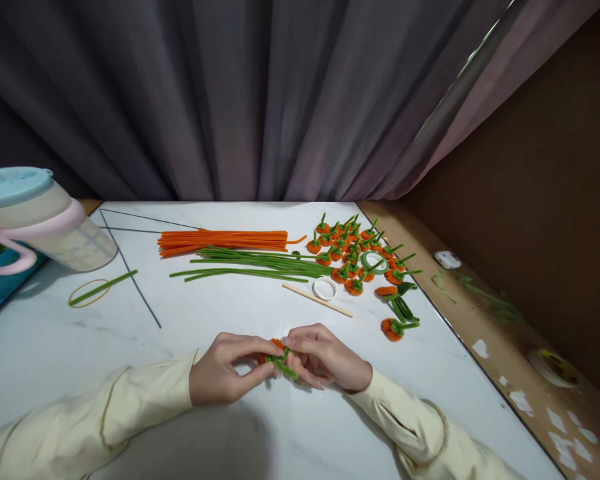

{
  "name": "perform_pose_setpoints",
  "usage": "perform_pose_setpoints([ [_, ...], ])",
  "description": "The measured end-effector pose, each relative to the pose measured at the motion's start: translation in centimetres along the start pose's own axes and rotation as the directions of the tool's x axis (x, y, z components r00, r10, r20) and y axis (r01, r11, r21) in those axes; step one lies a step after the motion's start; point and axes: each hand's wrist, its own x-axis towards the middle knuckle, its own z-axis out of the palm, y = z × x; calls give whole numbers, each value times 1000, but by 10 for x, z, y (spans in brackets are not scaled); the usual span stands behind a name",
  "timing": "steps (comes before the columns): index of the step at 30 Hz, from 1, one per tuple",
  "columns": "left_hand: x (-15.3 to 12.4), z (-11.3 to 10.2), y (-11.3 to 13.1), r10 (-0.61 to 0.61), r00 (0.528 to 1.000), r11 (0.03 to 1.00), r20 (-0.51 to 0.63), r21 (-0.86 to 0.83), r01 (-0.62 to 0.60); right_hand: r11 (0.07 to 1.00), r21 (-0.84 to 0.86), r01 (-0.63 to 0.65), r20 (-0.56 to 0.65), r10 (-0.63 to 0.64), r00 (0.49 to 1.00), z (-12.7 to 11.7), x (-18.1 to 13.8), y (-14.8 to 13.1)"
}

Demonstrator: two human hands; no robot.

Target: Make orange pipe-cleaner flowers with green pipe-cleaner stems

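Low over the white table, my left hand (227,368) and my right hand (325,355) meet at a small orange and green pipe-cleaner pumpkin (283,365). My left thumb and fingertips pinch it from one side. On the other side my right fingers are closed on it, partly hiding it. A green end sticks out towards me. Beyond my hands lie a bundle of orange pipe cleaners (225,242) and a looser bunch of green pipe cleaners (260,265). Several finished-looking pipe-cleaner pumpkins (354,287) with green stems cluster at the back right.
A lidded tumbler (75,233) with a pink handle stands at the left. Nearby, a green pipe cleaner (97,291) crosses a rubber band. A wooden stick (317,300), white ring (325,280) and green tape roll (385,262) lie behind my hands. Paper scraps (521,402) litter the brown surface at right.
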Motion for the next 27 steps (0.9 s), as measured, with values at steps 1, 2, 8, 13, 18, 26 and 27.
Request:
perform_pose_setpoints([
  [1,0,0,0,20,1000,1000,-7,21,-19,1000,24,0,14,0,1000,-1,0,0],
  [2,1,0,0,29,1000,999,-11,30,-29,999,39,4,28,-5,1000,-2,0,1],
  [8,2,1,-1,-25,999,999,-24,-29,24,997,-7,74,86,-73,994,-5,-3,0],
  [13,0,1,2,-68,998,995,-10,-73,67,982,-140,131,102,-117,988,-4,-6,-2],
  [18,2,1,1,-164,986,963,5,-214,161,986,-109,123,79,-115,990,-4,-5,0],
  [26,4,-1,-3,-354,919,792,171,-468,392,975,-153,159,8,-160,987,-3,-3,4],
  [27,4,-1,-2,-368,912,778,178,-478,407,958,-209,195,-15,-202,979,-3,-3,4],
])
